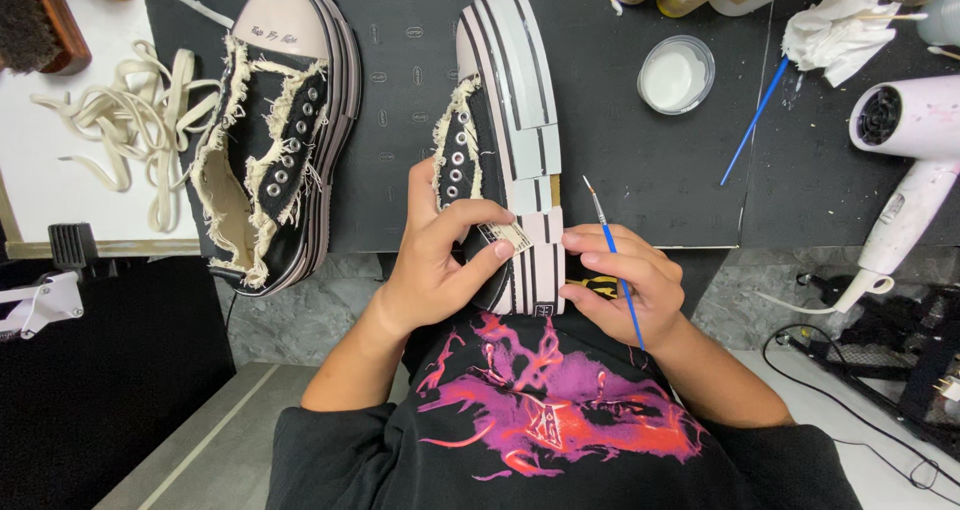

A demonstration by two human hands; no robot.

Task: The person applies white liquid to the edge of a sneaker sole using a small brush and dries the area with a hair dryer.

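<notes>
Platform sneaker (pixel 505 140), black with frayed cream edging and a striped pale sole, lies on its side on the dark mat (pixel 640 170), heel end over the bench edge against the person's lap. Left hand (pixel 440 260) clasps the heel and upper, thumb and fingers pressed on the side near a small tag. Right hand (pixel 625 285) pinches a thin blue-handled brush (pixel 612 255), bristle tip up beside the sole, fingertips touching the sole wall.

Second sneaker (pixel 280 140) upright to the left, laces (pixel 130 120) pulled out in a heap beside it. Open jar of white paint (pixel 676 74), another blue brush (pixel 755 120), crumpled tissue (pixel 838 25) and a hair dryer (pixel 905 160) lie to the right.

Risks, as judged: heel overhangs the bench, so a slackened left grip could let the shoe tip. Fingers resting on the sole stripes could smudge any wet paint. Fine brush near black stripes: a slip would stray across the line.
</notes>
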